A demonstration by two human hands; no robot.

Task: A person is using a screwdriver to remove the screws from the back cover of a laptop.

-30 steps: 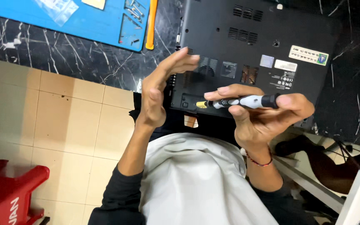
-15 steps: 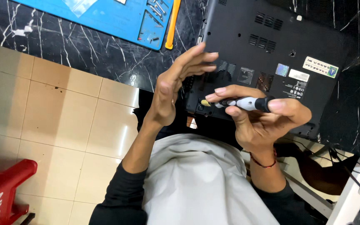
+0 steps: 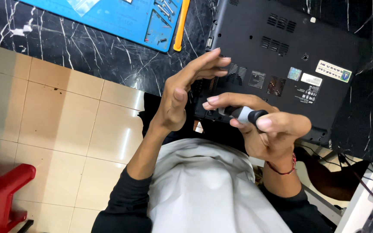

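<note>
black laptop [image 3: 281, 64] lies bottom-up on a dark marble-look table [image 3: 87, 56], vent slots and a few stickers showing on its underside. right hand [image 3: 264, 129] is closed round a screwdriver [image 3: 242, 114] w/ grey-and-black handle; thumb and fingers wrap it, and the handle lies roughly level, pointing left toward the laptop's near edge. the tip end is hidden behind the fingers, so can't tell if it touches the case. red cord bracelet [image 3: 283, 169] sits on that wrist.

left hand [image 3: 186, 95] is open, fingers straight and together, palm turned inward, held up on edge over the laptop's near-left corner. fingertips reach over the vent area; can't tell if they touch the case. it holds nothing. the two hands are just beside each other, left thumb near the right index finger.

further back on the table: a blue work mat [image 3: 121, 17] w/ small metal bits in its tray sections, and an orange pry tool [image 3: 181, 26] lying betw. the mat's edge and the laptop, just beside both.

below the table edge, beige floor tiles [image 3: 44, 129]. a red plastic stool [image 3: 3, 190] stands at the lower left. person wears a white top w/ black sleeves. cables [image 3: 359, 172] trail at lower right, by a dark brown shape i can't make out.
</note>
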